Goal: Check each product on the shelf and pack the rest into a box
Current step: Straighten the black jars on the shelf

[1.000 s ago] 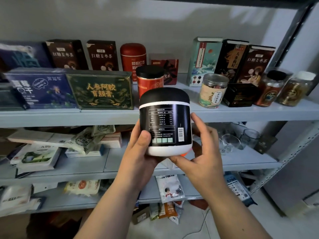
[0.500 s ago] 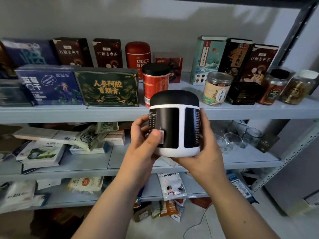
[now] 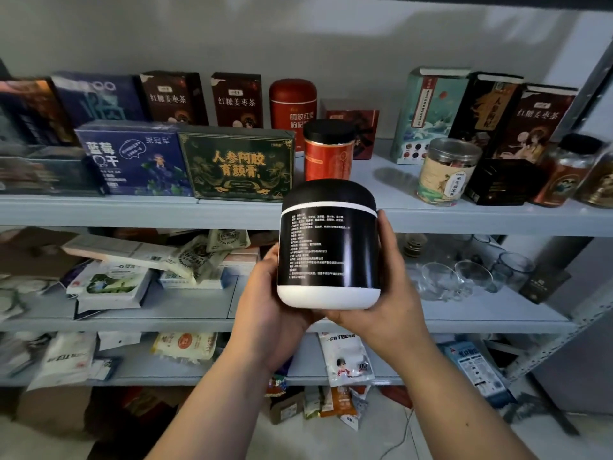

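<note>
Two hands: both held one jar (image 3: 328, 247) clear of the shelf (image 3: 132, 212), in front of the edge of its top board.
Jar: upright, with a black domed lid, a thin white band below it, a black label with small white print turned to the camera, and a white base.
Left hand (image 3: 268, 313): wrapped round the jar's lower left side, palm against the base, fingers hidden behind the jar.
Right hand (image 3: 388, 303): clamped on the jar's lower right side, thumb pointing up along its wall, palm under the base.
Top board, left: a blue box (image 3: 132, 157) and a green box (image 3: 237, 164) with gold lettering stood side by side at the front, touching; dark boxes stood behind them.
Top board, middle: a red can (image 3: 328, 154) with a black lid showed just above the jar's lid; a red tin (image 3: 292, 101) stood farther back, near the wall.
Top board, right: a clear tub (image 3: 446, 172) with a paper label stood near the front, just beside a small black box (image 3: 501, 180); tall boxes stood behind them.
Middle board: flat packets (image 3: 109, 283) lay in a loose heap on the left; glass cups (image 3: 464, 277) stood on the right.
Bottom board: a white pouch (image 3: 345, 356) lay near the front, below the hands.
Floor: small sachets (image 3: 331, 406) lay under the shelf.
</note>
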The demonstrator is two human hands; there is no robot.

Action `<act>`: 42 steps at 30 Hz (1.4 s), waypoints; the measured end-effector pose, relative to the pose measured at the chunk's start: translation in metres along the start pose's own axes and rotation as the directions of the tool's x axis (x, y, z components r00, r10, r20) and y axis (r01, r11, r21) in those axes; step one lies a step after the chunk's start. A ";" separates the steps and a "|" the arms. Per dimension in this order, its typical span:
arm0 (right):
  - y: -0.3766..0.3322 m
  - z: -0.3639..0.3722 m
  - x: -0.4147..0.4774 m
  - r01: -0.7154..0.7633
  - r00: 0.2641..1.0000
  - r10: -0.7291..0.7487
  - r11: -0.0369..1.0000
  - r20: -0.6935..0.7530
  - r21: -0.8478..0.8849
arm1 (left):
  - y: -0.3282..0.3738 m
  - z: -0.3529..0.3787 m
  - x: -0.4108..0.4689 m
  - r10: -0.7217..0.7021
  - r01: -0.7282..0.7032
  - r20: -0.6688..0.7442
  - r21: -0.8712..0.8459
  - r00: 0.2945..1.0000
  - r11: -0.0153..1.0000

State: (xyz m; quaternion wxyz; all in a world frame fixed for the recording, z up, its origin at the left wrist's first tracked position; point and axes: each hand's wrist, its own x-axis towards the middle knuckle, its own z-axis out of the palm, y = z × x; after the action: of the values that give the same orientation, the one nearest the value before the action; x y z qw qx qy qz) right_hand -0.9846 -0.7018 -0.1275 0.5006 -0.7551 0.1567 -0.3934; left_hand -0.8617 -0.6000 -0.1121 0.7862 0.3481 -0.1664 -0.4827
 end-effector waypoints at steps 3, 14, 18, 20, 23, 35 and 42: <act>0.004 0.004 0.004 0.022 1.000 -0.020 0.998 0.019 -0.059 | 0.002 -0.009 0.002 0.107 -0.108 0.017 0.033 0.994 0.994; 0.011 0.002 0.024 -0.131 0.990 0.109 0.939 0.085 0.318 | 0.003 0.000 -0.002 -0.217 0.209 -0.047 -0.141 0.975 0.968; 0.015 -0.001 0.028 -0.176 0.984 0.167 0.939 0.054 0.295 | 0.001 0.002 0.000 -0.279 0.279 0.025 -0.158 0.960 0.947; 0.015 -0.002 0.029 -0.203 0.979 0.201 0.932 0.040 0.301 | 0.000 0.003 0.001 -0.308 0.312 0.047 -0.150 0.950 0.938; 0.015 -0.005 0.030 -0.245 0.968 0.248 0.916 0.032 0.319 | 0.001 0.005 0.002 -0.341 0.347 0.069 -0.135 0.938 0.928; 0.007 -0.007 0.035 -0.268 0.960 0.263 0.787 0.092 0.556 | 0.008 -0.005 0.002 -0.388 0.406 0.177 -0.080 0.905 0.910; 0.004 -0.007 0.043 -0.237 0.957 0.278 0.913 -0.081 0.332 | -0.007 -0.002 -0.001 -0.049 0.054 -0.045 0.123 0.998 0.991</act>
State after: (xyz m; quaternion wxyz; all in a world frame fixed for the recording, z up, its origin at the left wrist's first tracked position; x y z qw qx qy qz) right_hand -0.9618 -0.7349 -0.1111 0.6524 -0.6106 0.2208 -0.3909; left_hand -0.8658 -0.6003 -0.1185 0.7535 0.4105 -0.1707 -0.4843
